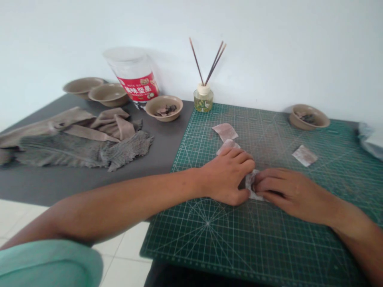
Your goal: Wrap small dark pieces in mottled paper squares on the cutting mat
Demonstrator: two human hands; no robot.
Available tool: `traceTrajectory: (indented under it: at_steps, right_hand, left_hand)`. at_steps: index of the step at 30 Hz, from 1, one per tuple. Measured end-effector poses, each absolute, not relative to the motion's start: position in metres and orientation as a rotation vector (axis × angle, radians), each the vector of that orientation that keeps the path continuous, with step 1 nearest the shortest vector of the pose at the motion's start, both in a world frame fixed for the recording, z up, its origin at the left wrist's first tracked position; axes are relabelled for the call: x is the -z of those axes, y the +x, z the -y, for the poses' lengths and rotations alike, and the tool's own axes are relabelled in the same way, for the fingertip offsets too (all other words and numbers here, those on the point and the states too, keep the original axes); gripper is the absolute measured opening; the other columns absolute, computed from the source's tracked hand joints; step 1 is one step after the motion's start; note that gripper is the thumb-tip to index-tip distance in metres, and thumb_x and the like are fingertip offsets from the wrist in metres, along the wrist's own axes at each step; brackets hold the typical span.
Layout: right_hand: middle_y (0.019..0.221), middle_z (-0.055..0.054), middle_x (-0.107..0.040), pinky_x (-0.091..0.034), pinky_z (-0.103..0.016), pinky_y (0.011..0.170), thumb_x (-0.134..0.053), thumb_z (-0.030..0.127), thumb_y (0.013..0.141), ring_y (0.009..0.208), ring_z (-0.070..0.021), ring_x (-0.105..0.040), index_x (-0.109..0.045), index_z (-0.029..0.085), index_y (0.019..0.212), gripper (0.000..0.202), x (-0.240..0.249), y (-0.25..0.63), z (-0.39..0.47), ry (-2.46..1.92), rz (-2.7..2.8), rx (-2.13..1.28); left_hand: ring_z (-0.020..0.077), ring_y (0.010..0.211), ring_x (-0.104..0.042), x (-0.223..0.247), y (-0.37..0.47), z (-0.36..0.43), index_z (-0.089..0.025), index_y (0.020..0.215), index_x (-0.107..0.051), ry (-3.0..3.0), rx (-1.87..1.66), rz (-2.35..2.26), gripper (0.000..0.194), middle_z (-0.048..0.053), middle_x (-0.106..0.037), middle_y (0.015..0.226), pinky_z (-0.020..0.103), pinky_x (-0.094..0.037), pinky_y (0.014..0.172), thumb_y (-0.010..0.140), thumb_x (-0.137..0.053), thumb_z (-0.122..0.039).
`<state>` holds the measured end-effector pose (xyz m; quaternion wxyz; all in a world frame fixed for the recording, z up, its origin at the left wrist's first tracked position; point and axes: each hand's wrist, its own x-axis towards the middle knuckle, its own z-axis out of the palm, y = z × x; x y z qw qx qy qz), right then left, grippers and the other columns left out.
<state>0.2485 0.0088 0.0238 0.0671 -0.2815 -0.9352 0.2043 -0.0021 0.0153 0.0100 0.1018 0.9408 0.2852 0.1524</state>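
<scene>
A small whitish packet (249,186) lies on the green cutting mat (206,243), between my two hands. My left hand (227,175) is closed on its left edge, fingers curled and thumb pressed in. From the other side my right hand (289,193) pinches the packet, its fingertips bent down over it and hiding part of it. Just beyond my left hand rest two similar flat packets with brownish contents, one farther back (226,131) and one nearer packet (229,145) partly covered by that hand. Another packet (304,155) lies behind my right hand.
Bowls with dark bits stand at the back right (309,117) and centre left (164,108). Two more bowls (109,95), a clear tub with a red label (140,87), a reed diffuser (203,99) and crumpled grey-brown cloths (74,139) are nearby. A plastic bag (371,139) sits far right.
</scene>
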Motion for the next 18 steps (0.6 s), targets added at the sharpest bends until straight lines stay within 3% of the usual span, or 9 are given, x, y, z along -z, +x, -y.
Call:
traceTrajectory:
  at_steps: [4, 10, 15, 18]
  right_hand:
    - [0.109, -0.004, -0.072, -0.053, -0.037, 0.085, -0.054, 0.024, 0.100, 0.098, -0.0224, -0.069, -0.070, 0.025, 0.099, 0.016, -0.024, 0.252, -0.014, -1.008, 2.714, -0.565]
    - [0.100, -0.003, -0.073, -0.054, -0.034, 0.081, -0.056, 0.022, 0.100, 0.090, -0.0192, -0.069, -0.072, 0.026, 0.093, 0.018, -0.029, 0.243, -0.003, -0.802, 2.788, -0.760]
    - [0.103, -0.006, -0.072, -0.054, -0.039, 0.083, -0.056, 0.021, 0.098, 0.096, -0.0239, -0.068, -0.071, 0.025, 0.096, 0.016, -0.026, 0.245, -0.010, -0.988, 2.652, -0.550]
    - [0.106, -0.004, -0.072, -0.054, -0.037, 0.082, -0.055, 0.020, 0.099, 0.095, -0.0219, -0.069, -0.071, 0.025, 0.095, 0.017, -0.026, 0.251, -0.009, -0.971, 2.702, -0.601]
  left_hand:
    - [0.0333, 0.124, -0.051, -0.011, -0.002, -0.015, -0.015, 0.109, -0.058, 2.788, -0.451, -0.845, 0.038, 0.016, -0.059, 0.133, 0.048, -0.036, 0.112, 0.081, -0.062, -0.041]
    - [0.0331, 0.120, -0.053, -0.010, -0.002, -0.015, -0.015, 0.109, -0.058, 2.790, -0.454, -0.842, 0.040, 0.016, -0.061, 0.131, 0.048, -0.038, 0.109, 0.080, -0.062, -0.044]
    - [0.0329, 0.122, -0.052, -0.010, -0.002, -0.016, -0.016, 0.109, -0.058, 2.787, -0.466, -0.844, 0.038, 0.016, -0.061, 0.131, 0.048, -0.037, 0.111, 0.081, -0.062, -0.041]
    - [0.0330, 0.122, -0.052, -0.011, -0.002, -0.016, -0.016, 0.109, -0.058, 2.781, -0.463, -0.837, 0.038, 0.016, -0.060, 0.132, 0.048, -0.038, 0.110, 0.081, -0.062, -0.041]
